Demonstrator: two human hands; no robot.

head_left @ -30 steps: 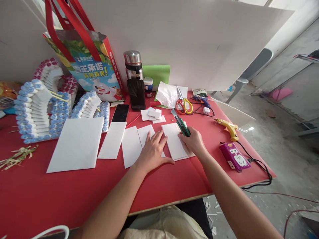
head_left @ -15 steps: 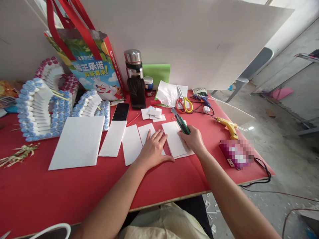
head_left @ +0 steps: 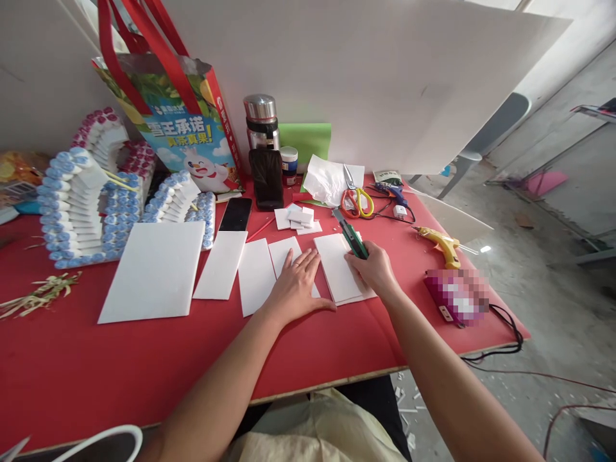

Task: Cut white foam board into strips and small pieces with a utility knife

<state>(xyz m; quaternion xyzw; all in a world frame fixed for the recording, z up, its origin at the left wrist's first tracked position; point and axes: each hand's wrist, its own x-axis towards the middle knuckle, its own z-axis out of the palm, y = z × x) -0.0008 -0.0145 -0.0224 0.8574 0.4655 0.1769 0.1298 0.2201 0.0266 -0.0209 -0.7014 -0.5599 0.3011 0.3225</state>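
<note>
My left hand (head_left: 299,282) lies flat with spread fingers on a white foam board piece (head_left: 285,248), covering much of it. In my right hand (head_left: 375,266) is a green utility knife (head_left: 354,239), its blade pointing up and away from me. That hand rests on the right side of a small stack of white boards (head_left: 337,269). To the left lie a white rectangular board (head_left: 256,276), a narrower white board (head_left: 220,266) and a large white board (head_left: 151,273). Small white offcuts (head_left: 299,218) are heaped beyond my left hand.
Scissors (head_left: 356,200), a yellow glue gun (head_left: 440,244) and a purple pouch (head_left: 455,298) sit at the right of the red table (head_left: 337,353). A phone (head_left: 235,215), a steel thermos (head_left: 261,119), a shopping bag (head_left: 185,128) and blue-and-white folded models (head_left: 79,212) stand at the back and left.
The view has shifted slightly, so the things at left appear a little further right. Both hands keep nearly the same place and hold, and the knife stays in the right hand.
</note>
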